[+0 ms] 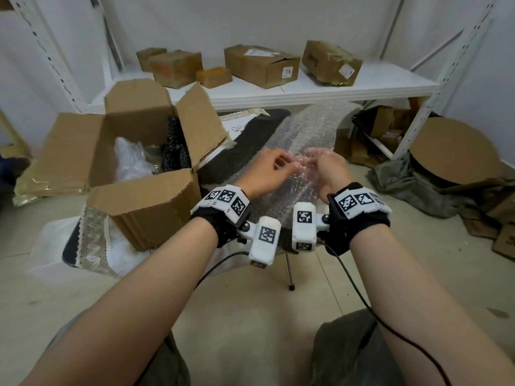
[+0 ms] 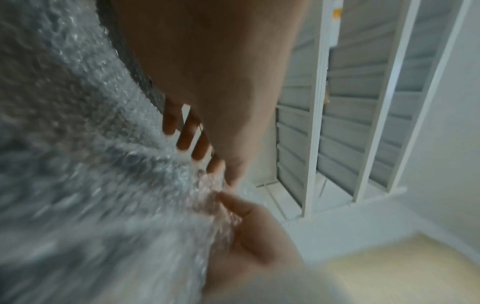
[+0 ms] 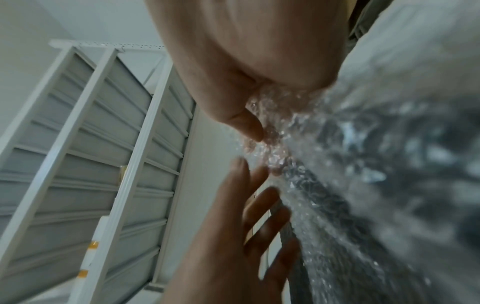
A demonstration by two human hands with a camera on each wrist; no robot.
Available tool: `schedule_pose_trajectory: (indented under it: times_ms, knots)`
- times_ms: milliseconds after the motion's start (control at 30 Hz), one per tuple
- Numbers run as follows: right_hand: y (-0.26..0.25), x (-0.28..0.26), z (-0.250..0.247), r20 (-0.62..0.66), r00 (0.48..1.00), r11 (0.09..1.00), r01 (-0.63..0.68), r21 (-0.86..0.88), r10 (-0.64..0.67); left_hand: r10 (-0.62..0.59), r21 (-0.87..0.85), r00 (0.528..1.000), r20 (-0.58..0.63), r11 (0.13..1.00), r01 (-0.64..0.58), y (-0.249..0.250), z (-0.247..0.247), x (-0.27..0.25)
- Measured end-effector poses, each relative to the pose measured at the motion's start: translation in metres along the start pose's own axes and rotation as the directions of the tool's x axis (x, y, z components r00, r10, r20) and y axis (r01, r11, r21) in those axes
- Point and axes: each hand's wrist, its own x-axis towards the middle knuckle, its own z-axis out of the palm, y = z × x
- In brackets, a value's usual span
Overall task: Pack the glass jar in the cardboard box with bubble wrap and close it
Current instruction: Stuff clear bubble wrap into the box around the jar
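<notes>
A sheet of bubble wrap [image 1: 306,129] stretches from my hands toward the shelf, over a dark cloth-covered table [image 1: 223,160]. My right hand [image 1: 312,160] grips a bunched part of its near edge, thumb over the wrap [image 3: 376,185]. My left hand [image 1: 284,165] pinches the same bunch with thumb and forefinger; its other fingers [image 3: 275,214] lie straight and spread along the edge. The cardboard box [image 1: 145,196] stands open at my left, all flaps up. Inside it the glass jar [image 1: 152,154] shows partly between clear plastic [image 1: 128,157] and a black item [image 1: 175,146].
A white shelf [image 1: 334,87] behind the table carries several cardboard boxes [image 1: 262,65]. A round cardboard piece [image 1: 457,151] rests on a grey bundle at the right, with flattened cardboard [image 1: 501,240] on the floor. A lace-edged cloth [image 1: 92,240] hangs off the table's near left corner.
</notes>
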Motion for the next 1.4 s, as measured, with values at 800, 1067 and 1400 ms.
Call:
schedule_pose_trajectory:
  times_ms: [800,1067,1400]
  knots:
    - [-0.012,-0.009,-0.069,-0.204,0.966,0.971,0.191,0.142,-0.160,-0.448,-0.692,0.852,-0.269,0.705,0.153,-0.031,-0.022,0.003]
    - [-0.018,-0.010,-0.089,-0.021,0.959,0.931,0.268,-0.249,-0.282,-0.312,-0.637,0.930,-0.192,0.761,0.124,-0.034,-0.028,-0.004]
    - [-0.025,-0.017,-0.089,-0.035,0.881,0.853,0.447,-0.270,-0.472,-0.275,-0.255,0.866,-0.417,0.950,0.178,-0.024,-0.031,-0.007]
